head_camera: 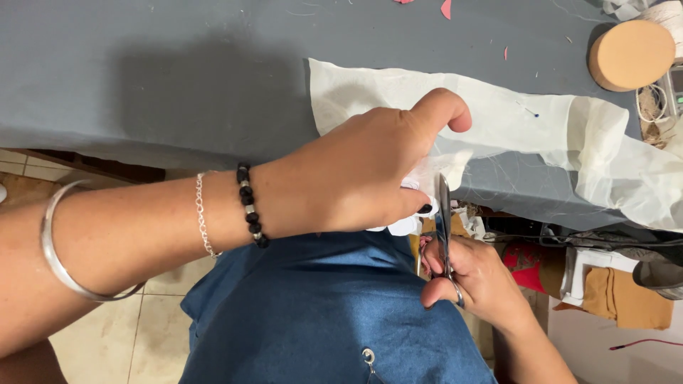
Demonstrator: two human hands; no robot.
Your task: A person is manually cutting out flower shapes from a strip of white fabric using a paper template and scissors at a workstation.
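**Cutting upward into the cloth edge**

Pinching the near edge of the pale cloth [498,128], the left hand [356,178] holds it just off the grey table [142,71], fingers closed on the fabric and thumb lifted free. The right hand [477,277] sits directly below, curled tight through the handles of the scissors [444,213]. The blades run almost straight up (nearly closed, as far as can be seen), their tip meeting the cloth right beside the left fingertips. The cloth's long axis runs across, away to the right, so the blades cross it squarely.
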